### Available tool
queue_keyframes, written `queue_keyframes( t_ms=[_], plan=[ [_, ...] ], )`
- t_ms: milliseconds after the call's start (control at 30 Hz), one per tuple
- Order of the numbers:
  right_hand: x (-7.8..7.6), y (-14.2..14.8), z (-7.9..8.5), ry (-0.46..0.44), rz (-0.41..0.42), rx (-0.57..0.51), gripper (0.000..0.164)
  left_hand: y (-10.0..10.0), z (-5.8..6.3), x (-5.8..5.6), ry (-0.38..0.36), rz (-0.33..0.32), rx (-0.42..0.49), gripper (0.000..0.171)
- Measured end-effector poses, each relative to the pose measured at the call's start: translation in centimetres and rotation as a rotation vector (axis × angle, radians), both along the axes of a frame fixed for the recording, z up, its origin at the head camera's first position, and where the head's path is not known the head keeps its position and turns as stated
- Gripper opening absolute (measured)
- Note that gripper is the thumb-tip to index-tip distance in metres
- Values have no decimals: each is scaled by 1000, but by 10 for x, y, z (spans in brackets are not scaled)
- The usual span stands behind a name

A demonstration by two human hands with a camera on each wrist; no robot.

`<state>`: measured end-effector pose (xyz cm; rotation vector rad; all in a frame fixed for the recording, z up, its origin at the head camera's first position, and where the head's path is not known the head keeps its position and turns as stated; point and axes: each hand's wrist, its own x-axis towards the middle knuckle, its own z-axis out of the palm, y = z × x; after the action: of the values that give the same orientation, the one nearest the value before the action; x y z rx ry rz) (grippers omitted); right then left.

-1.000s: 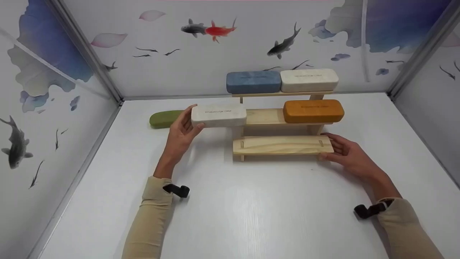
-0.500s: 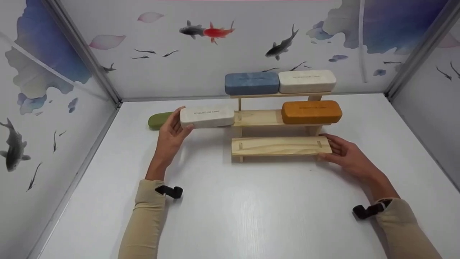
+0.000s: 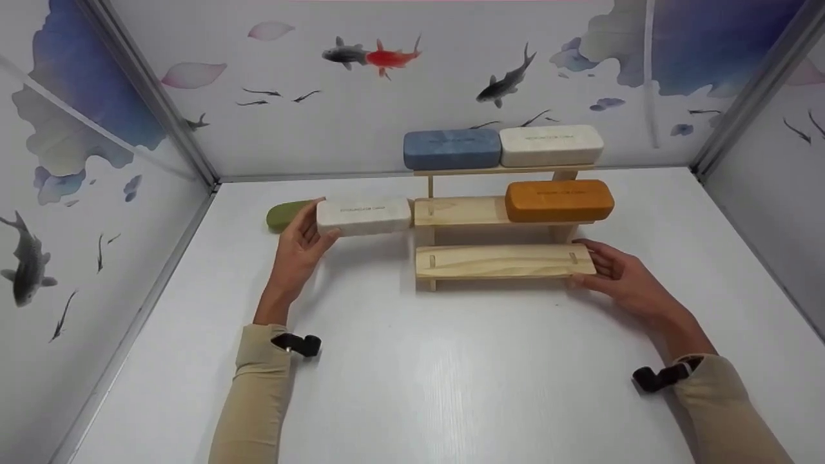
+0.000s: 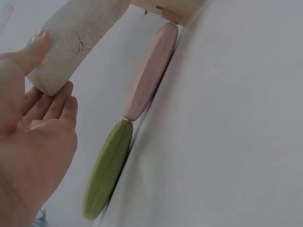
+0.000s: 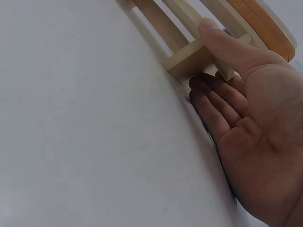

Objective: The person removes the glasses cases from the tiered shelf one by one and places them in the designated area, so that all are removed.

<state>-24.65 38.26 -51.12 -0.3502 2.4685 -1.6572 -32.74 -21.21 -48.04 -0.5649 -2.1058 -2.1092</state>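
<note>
My left hand (image 3: 298,248) pinches the left end of a white glasses case (image 3: 364,216), thumb in front and fingers behind. The case hangs left of a three-step wooden display rack (image 3: 506,261), level with its middle shelf. In the left wrist view the underside of the white case (image 4: 78,45) shows above a pink glasses case (image 4: 150,73) and a green glasses case (image 4: 108,170), which lie end to end on the table. From the head view the pink one is hidden. My right hand (image 3: 622,283) grips the right end of the rack's lowest step, the thumb at its front edge.
On the top shelf a blue glasses case (image 3: 452,149) stands beside another white glasses case (image 3: 552,145). An orange glasses case (image 3: 559,200) sits on the right half of the middle shelf. Printed panels (image 3: 290,129) wall in the white table (image 3: 412,374).
My left hand has moved left and slightly toward me with the white case, uncovering the left end of the middle shelf. The right hand stays at the rack.
</note>
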Motion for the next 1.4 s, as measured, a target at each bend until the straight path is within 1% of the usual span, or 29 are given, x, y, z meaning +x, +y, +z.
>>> queue_keyframes(
  t_ms=[100,267,467,733,933,1033,1233,1400],
  plan=[
    [0,0,-1,-7,1,4,81,2,-5,0,-22,-7,-36,74],
    [0,0,-3,2,7,7,81,6,-12,-2,-21,2,-119,75],
    [0,-1,-1,-4,9,1,80,9,-17,-4,-18,8,-164,76],
    [2,-3,2,-4,6,-41,78,13,-18,-4,-3,23,-261,79],
    [2,-2,1,0,5,-35,78,12,-19,-4,-8,23,-339,79],
    [2,-2,0,2,3,-33,78,11,-19,-4,-2,40,-392,78],
    [2,-1,0,-8,-3,-23,79,11,-21,-3,32,84,-500,79],
    [2,-1,1,-2,3,-21,80,11,-23,-2,22,74,-548,79]
  ],
)
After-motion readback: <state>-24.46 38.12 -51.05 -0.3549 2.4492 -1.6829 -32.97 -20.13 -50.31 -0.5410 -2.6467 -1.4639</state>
